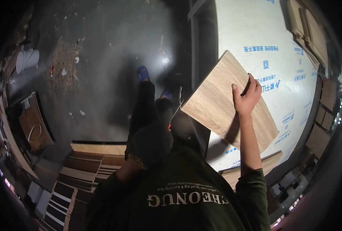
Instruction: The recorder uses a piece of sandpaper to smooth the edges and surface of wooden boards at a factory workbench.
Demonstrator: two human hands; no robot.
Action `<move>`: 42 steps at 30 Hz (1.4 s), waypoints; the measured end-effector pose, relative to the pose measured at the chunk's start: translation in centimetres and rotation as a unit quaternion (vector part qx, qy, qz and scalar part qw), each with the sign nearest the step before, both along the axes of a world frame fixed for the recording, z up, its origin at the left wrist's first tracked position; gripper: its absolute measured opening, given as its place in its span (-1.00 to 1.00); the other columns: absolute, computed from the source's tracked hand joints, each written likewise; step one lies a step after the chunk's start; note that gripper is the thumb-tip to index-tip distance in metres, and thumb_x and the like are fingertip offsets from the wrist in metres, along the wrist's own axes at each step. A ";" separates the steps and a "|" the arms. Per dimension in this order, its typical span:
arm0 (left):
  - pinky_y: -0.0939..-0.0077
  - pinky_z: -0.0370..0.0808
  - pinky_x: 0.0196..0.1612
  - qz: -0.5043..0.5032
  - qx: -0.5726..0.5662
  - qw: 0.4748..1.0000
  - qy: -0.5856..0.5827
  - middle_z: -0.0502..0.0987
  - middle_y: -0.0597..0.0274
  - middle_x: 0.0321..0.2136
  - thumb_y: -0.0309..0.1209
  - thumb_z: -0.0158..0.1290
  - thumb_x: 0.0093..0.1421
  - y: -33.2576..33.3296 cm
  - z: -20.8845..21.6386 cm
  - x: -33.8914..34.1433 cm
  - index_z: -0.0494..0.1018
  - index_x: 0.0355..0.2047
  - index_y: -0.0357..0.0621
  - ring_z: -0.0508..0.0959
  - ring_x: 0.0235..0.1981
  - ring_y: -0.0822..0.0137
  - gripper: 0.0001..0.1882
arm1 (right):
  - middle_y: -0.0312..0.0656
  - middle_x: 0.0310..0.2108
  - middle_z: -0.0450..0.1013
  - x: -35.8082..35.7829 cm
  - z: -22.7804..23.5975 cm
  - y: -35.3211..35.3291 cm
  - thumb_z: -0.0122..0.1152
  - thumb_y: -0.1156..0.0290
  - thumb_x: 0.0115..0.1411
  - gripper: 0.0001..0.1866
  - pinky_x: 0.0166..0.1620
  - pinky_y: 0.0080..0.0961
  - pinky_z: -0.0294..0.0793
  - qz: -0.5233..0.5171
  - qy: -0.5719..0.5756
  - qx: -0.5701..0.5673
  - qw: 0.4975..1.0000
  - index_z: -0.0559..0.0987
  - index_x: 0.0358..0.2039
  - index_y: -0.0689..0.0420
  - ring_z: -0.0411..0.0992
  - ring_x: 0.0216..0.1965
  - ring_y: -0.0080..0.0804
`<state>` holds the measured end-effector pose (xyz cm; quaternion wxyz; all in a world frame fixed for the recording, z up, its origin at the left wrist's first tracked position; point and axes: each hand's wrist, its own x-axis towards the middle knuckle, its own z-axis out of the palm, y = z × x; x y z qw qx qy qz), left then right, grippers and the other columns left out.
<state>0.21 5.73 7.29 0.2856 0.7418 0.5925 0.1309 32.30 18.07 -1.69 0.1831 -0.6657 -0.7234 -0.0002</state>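
Note:
A rectangular wood-grain board (219, 96) lies tilted across the left side of a white-topped work surface (251, 23), with its left corner sticking out past the edge. My right hand (247, 96) is bare and grips the board at its right edge, thumb on the face and fingers over the edge. In front of my body my left hand (151, 141) wears a dark glove and looks closed. A bit of red and some thin pale strands (175, 112) show beside it, but what it holds is lost in shadow.
Stacked panels (307, 30) lie at the far right. More boards and strips (82, 167) are at the lower left. A heap of shavings (65, 63) and a white bucket (28, 59) stand on the dark floor. My blue shoes (142, 73) are beside the work surface.

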 end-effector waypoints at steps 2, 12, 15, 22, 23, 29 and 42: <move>0.43 0.50 -0.49 -0.024 0.053 0.998 0.034 0.56 0.03 -0.32 -0.43 0.02 0.18 -0.3 -0.9 0.1 0.48 -0.20 -0.31 0.56 -0.48 0.25 -0.77 | 0.05 -0.07 0.33 0.3 -0.4 -0.2 0.40 0.02 -0.07 -0.23 0.07 -0.12 0.25 0.003 -0.003 -0.019 1.000 0.42 0.10 0.17 0.29 -0.02 -0.01; 0.43 0.46 -0.54 -0.065 0.067 0.973 0.211 0.55 0.05 -0.46 -0.45 0.05 0.14 -2.0 -1.2 2.2 0.48 -0.05 -0.41 0.53 -0.56 0.30 -0.62 | 0.03 -0.08 0.29 0.6 -0.5 -0.1 0.35 -0.01 0.01 -0.26 0.08 -0.17 0.21 0.011 0.017 -0.026 0.999 0.42 0.12 0.16 0.25 -0.02 -0.07; 0.42 0.42 -0.59 -0.057 -0.009 0.983 0.172 0.53 0.09 -0.52 -0.44 0.07 0.13 -0.8 -0.3 2.3 0.46 -0.03 -0.40 0.50 -0.61 0.33 -0.60 | 0.04 -0.08 0.29 0.6 -0.5 0.0 0.32 -0.05 0.04 -0.26 0.08 -0.16 0.20 0.010 0.021 -0.033 0.999 0.41 0.12 0.17 0.24 -0.02 -0.07; 0.41 0.41 -0.61 -0.028 0.082 0.983 0.162 0.48 0.18 -0.63 -0.45 0.12 0.11 -1.3 -2.6 2.1 0.47 -0.07 -0.33 0.48 -0.67 0.32 -0.64 | 0.05 -0.10 0.29 0.7 -0.4 0.4 0.32 -0.04 0.04 -0.26 0.06 -0.17 0.22 0.020 0.026 -0.026 0.999 0.41 0.12 0.19 0.25 -0.03 -0.06; 0.41 0.40 -0.62 -0.030 0.039 0.989 0.138 0.46 0.20 -0.66 -0.45 0.12 0.11 -1.1 -2.6 2.1 0.48 -0.11 -0.32 0.47 -0.69 0.32 -0.67 | 0.05 -0.10 0.29 0.7 -0.4 0.3 0.32 -0.04 0.04 -0.26 0.06 -0.17 0.22 0.016 0.025 -0.026 0.999 0.41 0.12 0.19 0.25 -0.03 -0.06; 0.42 0.39 -0.65 -0.084 0.053 0.985 0.143 0.42 0.15 -0.72 -0.44 0.09 0.13 -0.8 -5.3 2.2 0.52 -0.31 -0.28 0.45 -0.73 0.29 -0.84 | 0.02 -0.10 0.30 1.6 -0.6 -0.3 0.35 -0.03 0.02 -0.26 0.06 -0.19 0.23 0.005 0.029 -0.028 0.999 0.42 0.12 0.16 0.26 -0.04 -0.08; 0.58 0.36 -0.58 0.212 -0.431 0.695 -0.535 0.44 0.36 -0.61 -0.43 0.06 0.18 4.4 -8.4 2.4 0.43 -0.27 -0.19 0.44 -0.61 0.49 -0.86 | -0.03 -0.21 0.44 -0.5 0.0 0.4 0.37 0.07 -0.08 -0.42 -0.03 -0.11 0.30 -0.063 0.037 0.013 0.997 0.52 -0.09 0.13 0.35 -0.12 -0.05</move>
